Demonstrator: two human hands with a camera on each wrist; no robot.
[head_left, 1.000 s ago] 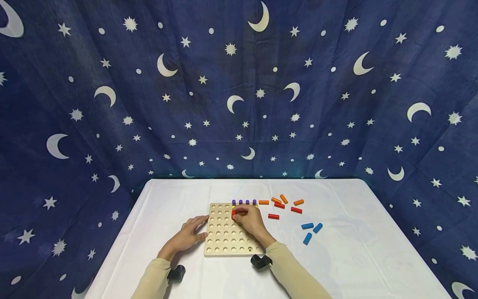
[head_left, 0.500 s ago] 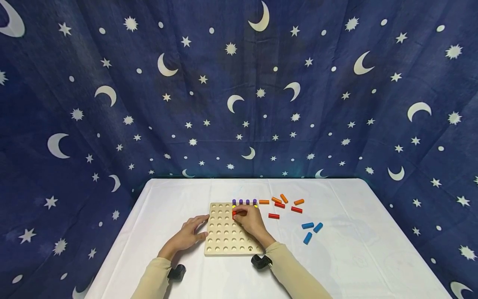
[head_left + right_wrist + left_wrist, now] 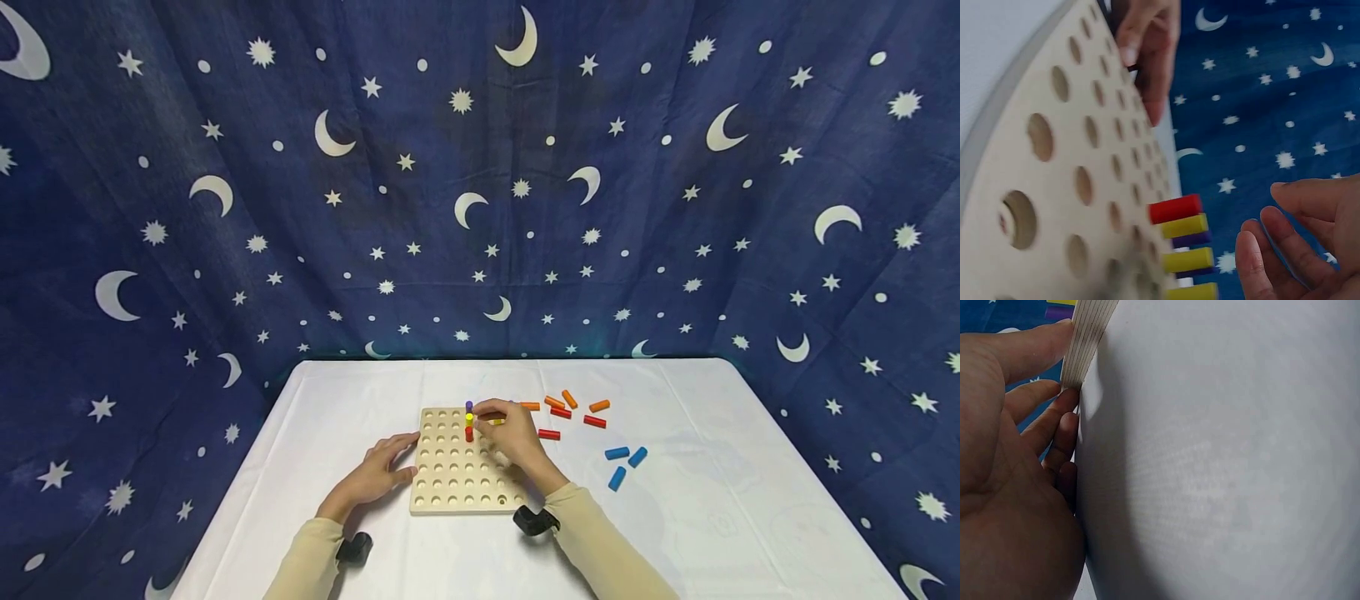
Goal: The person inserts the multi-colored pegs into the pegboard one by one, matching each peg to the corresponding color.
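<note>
A dark blue backdrop printed with moons and stars closes the far side. In front of it stands a counter covered in white. The pegboard lies flat near the middle of the counter. Its layered edge suggests wood: expect it to be stiff, of moderate weight and able to slide on the cover. Hold it by opposite side edges.

The left hand rests at the board's left edge, thumb and fingers apart, tips touching the edge. The right hand is over the far right part of the board, fingers slightly bent and apart, with nothing between them.

A red peg stands upright in the board, in line with a yellow peg and, farther, a purple peg. To the right of the board lie orange pegs, loose red pegs and, nearer, blue pegs. Pegs should prove light, rigid, smooth and liable to roll; pinch each by its upper half, between thumb and index finger.
</note>
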